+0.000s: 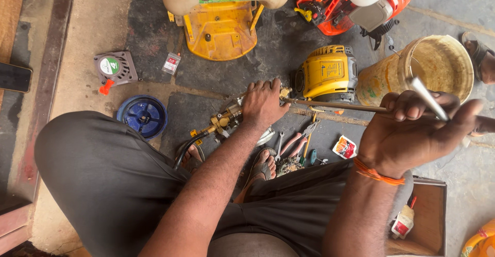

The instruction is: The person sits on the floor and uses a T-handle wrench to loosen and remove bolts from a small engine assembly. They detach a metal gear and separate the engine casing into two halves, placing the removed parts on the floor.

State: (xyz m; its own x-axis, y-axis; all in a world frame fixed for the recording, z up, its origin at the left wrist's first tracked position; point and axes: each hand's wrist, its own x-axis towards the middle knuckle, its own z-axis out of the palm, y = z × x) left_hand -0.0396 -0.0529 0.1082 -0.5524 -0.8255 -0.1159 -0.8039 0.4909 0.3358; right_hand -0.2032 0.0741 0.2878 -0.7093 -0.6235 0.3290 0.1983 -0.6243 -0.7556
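1. Loads of clutter is spread over the concrete floor [93, 30]: a yellow engine block [330, 73] sits just beside the left hand, a worn cream bucket [438, 63] lies tipped on its side next to it, and a yellow sprayer base [220, 30] and an orange machine [335, 4] are parked at the top.
2. Off to the left, a grey starter cover [114, 69] and a blue round cap [144, 115] are seen, well apart from the hands.
3. Pliers [301, 138] and a spanner [279, 146] are scattered by the sandalled foot [263, 164], along with a small red sachet [344, 147].
4. The brass pump fitting [224, 120] is partly hidden under the left hand [264, 102], which is closed down over it; the black hose [188, 148] coming off it is cut off behind the knee.
5. The long metal rod [335, 105] runs from the fitting straight across to the right hand [412, 133], low over the floor and in front of the engine block.
6. The right hand's grip is wrapped round the rod's end, with a shiny silver tool [428, 98] also pinched in the fingers; what kind of tool it is can't be made out.
7. The rod looks thin, straight and dull brownish.
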